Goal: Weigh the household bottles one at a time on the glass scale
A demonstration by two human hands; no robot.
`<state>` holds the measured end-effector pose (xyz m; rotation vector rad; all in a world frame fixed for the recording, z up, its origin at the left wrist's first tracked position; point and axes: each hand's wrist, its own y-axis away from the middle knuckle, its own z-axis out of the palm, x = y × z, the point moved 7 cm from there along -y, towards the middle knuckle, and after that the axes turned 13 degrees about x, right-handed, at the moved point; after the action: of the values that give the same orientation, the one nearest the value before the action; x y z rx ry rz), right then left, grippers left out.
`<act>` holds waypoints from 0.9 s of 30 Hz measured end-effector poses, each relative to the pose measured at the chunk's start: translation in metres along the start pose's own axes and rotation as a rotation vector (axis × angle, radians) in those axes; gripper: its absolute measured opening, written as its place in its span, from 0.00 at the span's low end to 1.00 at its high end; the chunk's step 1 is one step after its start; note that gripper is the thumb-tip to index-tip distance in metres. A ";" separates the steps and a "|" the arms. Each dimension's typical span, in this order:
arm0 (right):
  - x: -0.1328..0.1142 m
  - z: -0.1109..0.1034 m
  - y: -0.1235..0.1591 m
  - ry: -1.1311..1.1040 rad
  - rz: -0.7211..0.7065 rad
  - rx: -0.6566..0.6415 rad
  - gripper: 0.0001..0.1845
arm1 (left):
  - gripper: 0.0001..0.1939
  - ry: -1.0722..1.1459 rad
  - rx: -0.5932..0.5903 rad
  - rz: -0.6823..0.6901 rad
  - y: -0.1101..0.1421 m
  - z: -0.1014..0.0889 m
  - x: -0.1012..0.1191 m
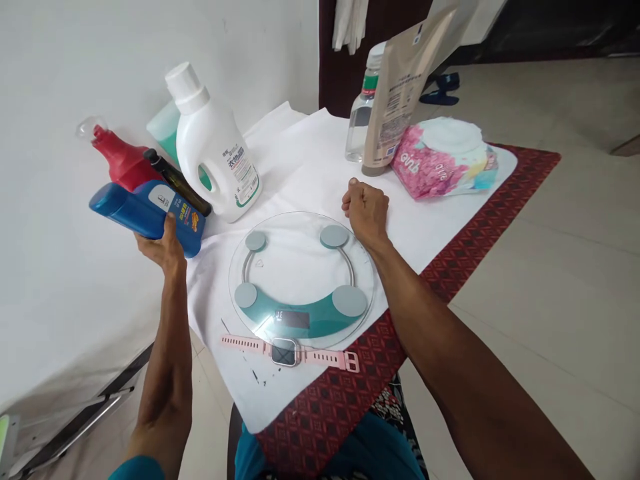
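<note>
My left hand grips a blue bottle from below and holds it on its side in the air, left of the table. My right hand is curled into a fist with nothing visible in it, resting on the white cloth just past the right rim of a round glass bathroom scale. The scale lies flat with nothing on it, its small display toward me. A pink smartwatch lies stretched out on the cloth in front of the scale.
A white detergent jug, a red spray bottle, a dark slim bottle and a teal container crowd the table's far left. A clear water bottle, a beige pouch and a pink wipes pack stand far right.
</note>
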<state>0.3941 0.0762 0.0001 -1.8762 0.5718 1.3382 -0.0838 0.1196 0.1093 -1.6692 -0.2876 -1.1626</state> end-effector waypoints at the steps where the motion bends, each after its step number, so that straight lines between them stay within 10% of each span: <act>1: -0.001 0.000 0.000 -0.003 0.007 0.004 0.37 | 0.26 -0.001 0.014 -0.008 0.001 0.004 -0.005; 13: -0.016 -0.002 0.002 0.103 0.054 -0.032 0.29 | 0.40 0.053 -0.128 -0.016 0.012 0.003 -0.015; 19: -0.021 -0.003 0.002 0.169 0.063 -0.050 0.28 | 0.44 -0.131 0.055 0.561 0.063 -0.037 0.101; 22: -0.023 -0.004 0.002 0.188 0.068 -0.062 0.28 | 0.38 0.152 -0.172 0.709 0.109 0.000 0.162; 27: -0.027 -0.004 0.003 0.219 0.074 -0.083 0.27 | 0.35 0.361 -0.812 0.324 0.183 0.162 0.183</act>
<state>0.3854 0.0695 0.0249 -2.1035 0.7125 1.2279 0.2189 0.1138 0.1460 -2.0210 0.7517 -1.3861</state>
